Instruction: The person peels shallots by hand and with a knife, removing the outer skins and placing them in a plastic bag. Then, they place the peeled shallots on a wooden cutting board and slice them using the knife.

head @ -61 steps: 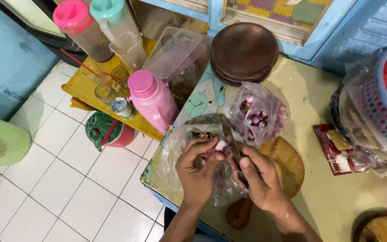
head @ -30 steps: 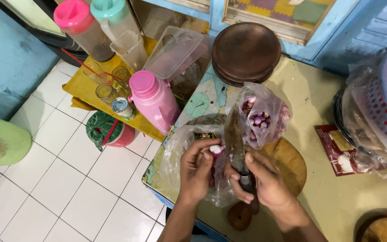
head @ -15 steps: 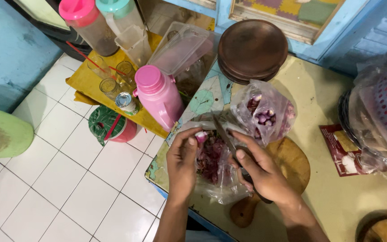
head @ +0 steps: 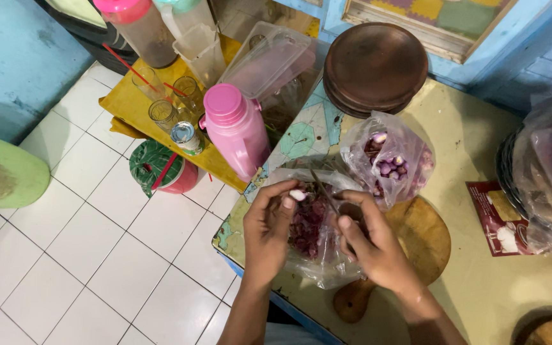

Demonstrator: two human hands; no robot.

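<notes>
Pinching a small peeled shallot [head: 298,194] between thumb and fingertips, the left hand [head: 269,227] holds it over a clear bag of purple peelings [head: 311,230], while the right hand [head: 372,246] is closed around a knife [head: 324,190] whose thin blade angles up toward the bulb. It looks pale, glossy and rounded, and I judge it light, firm and slippery once skinned, best held by its 2 ends with light pressure. Beyond lie a round wooden board [head: 426,233], a bag of unpeeled shallots [head: 388,160], a pink flask [head: 234,131] and stacked brown plates [head: 375,67].
</notes>
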